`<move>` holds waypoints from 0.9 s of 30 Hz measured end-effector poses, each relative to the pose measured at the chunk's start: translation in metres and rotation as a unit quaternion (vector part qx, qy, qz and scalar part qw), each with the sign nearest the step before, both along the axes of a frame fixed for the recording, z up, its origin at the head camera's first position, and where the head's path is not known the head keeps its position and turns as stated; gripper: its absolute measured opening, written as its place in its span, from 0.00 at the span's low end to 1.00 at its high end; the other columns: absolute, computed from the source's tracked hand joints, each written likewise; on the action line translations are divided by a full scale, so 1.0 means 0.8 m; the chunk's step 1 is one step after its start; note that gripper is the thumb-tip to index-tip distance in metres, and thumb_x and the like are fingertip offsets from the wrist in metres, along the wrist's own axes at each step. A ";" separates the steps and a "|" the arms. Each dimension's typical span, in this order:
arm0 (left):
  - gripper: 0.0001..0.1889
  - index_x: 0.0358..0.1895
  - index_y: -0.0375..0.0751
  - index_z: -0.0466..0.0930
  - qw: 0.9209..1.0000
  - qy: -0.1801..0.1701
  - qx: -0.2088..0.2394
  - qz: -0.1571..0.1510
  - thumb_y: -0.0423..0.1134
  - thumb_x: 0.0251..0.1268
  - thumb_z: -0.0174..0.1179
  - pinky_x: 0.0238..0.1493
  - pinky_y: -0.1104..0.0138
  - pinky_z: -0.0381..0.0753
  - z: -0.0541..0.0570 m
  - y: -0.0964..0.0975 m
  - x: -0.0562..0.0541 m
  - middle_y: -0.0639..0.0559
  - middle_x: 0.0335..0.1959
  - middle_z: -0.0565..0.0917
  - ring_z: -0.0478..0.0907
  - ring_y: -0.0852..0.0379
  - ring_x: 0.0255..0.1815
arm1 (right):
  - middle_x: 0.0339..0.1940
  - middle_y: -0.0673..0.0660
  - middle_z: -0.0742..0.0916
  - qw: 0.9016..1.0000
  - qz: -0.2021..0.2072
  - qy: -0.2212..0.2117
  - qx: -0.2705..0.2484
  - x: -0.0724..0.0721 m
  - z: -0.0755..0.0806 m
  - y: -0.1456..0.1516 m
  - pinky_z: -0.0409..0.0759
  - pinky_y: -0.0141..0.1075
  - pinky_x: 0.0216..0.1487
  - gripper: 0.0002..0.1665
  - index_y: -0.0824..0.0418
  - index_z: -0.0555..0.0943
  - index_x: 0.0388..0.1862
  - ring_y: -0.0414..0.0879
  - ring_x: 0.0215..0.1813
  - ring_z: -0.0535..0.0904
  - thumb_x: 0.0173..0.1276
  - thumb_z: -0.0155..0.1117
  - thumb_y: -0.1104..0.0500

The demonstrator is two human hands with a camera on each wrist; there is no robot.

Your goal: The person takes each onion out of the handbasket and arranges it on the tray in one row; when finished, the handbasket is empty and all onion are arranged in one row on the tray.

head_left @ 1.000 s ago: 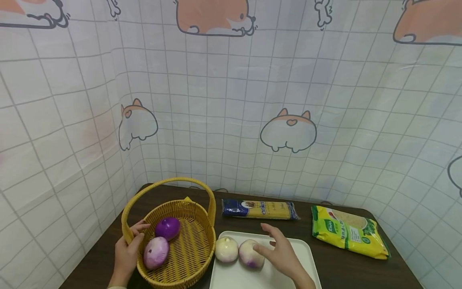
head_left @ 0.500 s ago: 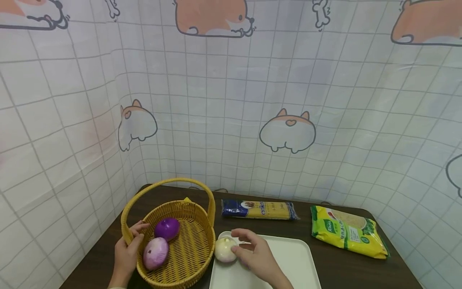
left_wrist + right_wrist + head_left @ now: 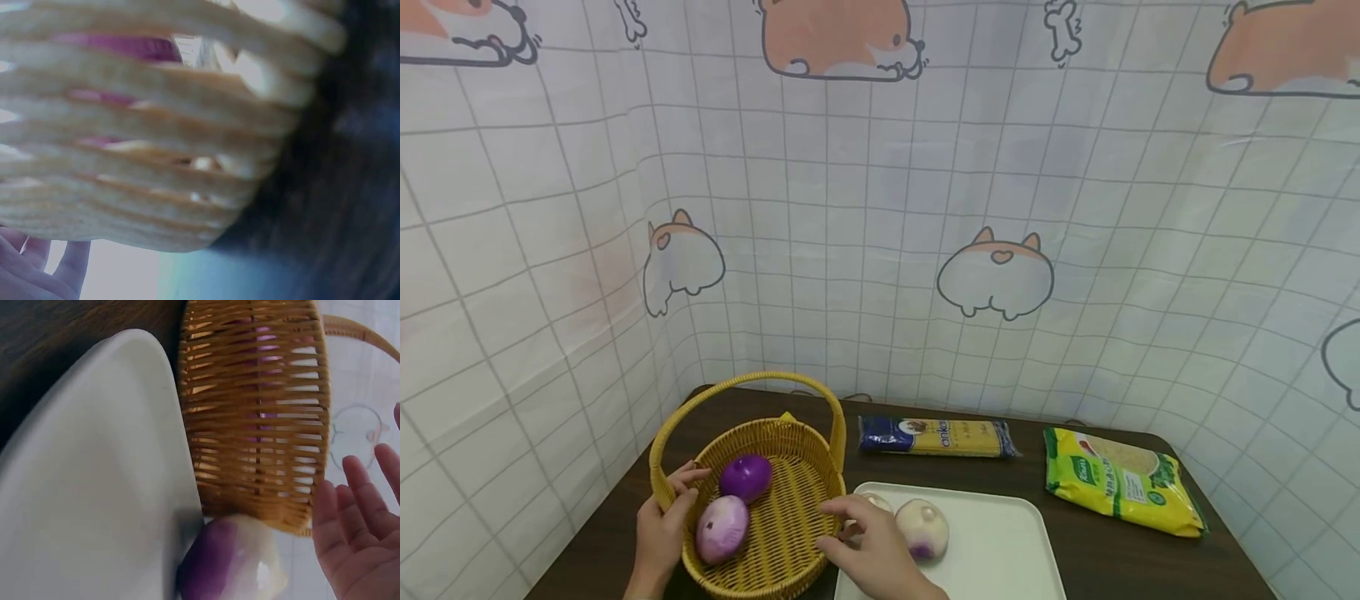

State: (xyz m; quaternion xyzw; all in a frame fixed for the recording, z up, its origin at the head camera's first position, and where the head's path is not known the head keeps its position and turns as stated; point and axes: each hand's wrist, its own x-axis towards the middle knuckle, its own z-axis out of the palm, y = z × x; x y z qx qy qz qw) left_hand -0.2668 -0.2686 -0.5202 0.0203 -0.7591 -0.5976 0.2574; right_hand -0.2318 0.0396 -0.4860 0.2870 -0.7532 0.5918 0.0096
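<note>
A yellow woven basket [image 3: 831, 533] with an arched handle stands at the left in the head view. Inside it lie a dark purple onion [image 3: 746, 477] and a paler purple onion [image 3: 722, 529]. My left hand [image 3: 662, 525] grips the basket's left rim at the foot of the handle; the left wrist view is mostly filled by the weave. Loosely bent and empty, my right hand [image 3: 876, 546] is over the basket's right rim. It partly covers one whitish round vegetable [image 3: 877, 501] on the white tray [image 3: 992, 542]. A white-and-purple turnip-like vegetable [image 3: 922, 530] sits beside that one.
Behind the tray lies a blue-and-yellow pasta packet [image 3: 938, 437]. A yellow-green Knorr bag [image 3: 1123, 482] is at the table's right. A white gridded curtain [image 3: 850, 250] with cartoon dogs hangs behind the dark table [image 3: 1105, 558].
My right hand has moved left, from above the tray's right vegetable across to the basket's right rim. Both tray vegetables stay on the tray. The left hand keeps its grip on the basket.
</note>
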 end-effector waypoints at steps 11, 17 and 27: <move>0.08 0.38 0.26 0.73 1.000 0.011 -0.003 0.007 0.30 0.72 0.52 0.54 0.83 0.67 0.000 0.001 0.000 0.39 0.49 0.85 0.70 0.66 0.63 | 0.51 0.48 0.84 0.994 0.030 0.086 0.057 -0.009 0.005 -0.044 0.80 0.30 0.46 0.16 0.55 0.81 0.53 0.33 0.50 0.78 0.66 0.67 0.58; 0.07 0.36 0.26 0.72 1.000 0.015 -0.002 0.008 0.30 0.72 0.52 0.55 0.82 0.67 0.003 -0.001 -0.003 0.38 0.49 0.85 0.71 0.65 0.63 | 0.56 0.43 0.81 0.973 0.029 0.156 0.168 -0.013 0.009 -0.074 0.76 0.28 0.51 0.21 0.51 0.79 0.58 0.34 0.55 0.75 0.66 0.67 0.53; 0.10 0.42 0.25 0.77 1.000 -0.005 -0.001 0.001 0.32 0.74 0.52 0.54 0.84 0.66 0.001 0.001 0.002 0.37 0.51 0.84 0.69 0.67 0.64 | 0.59 0.44 0.76 0.949 -0.006 0.140 0.282 -0.023 0.003 -0.113 0.77 0.32 0.52 0.32 0.47 0.76 0.62 0.36 0.57 0.74 0.58 0.73 0.51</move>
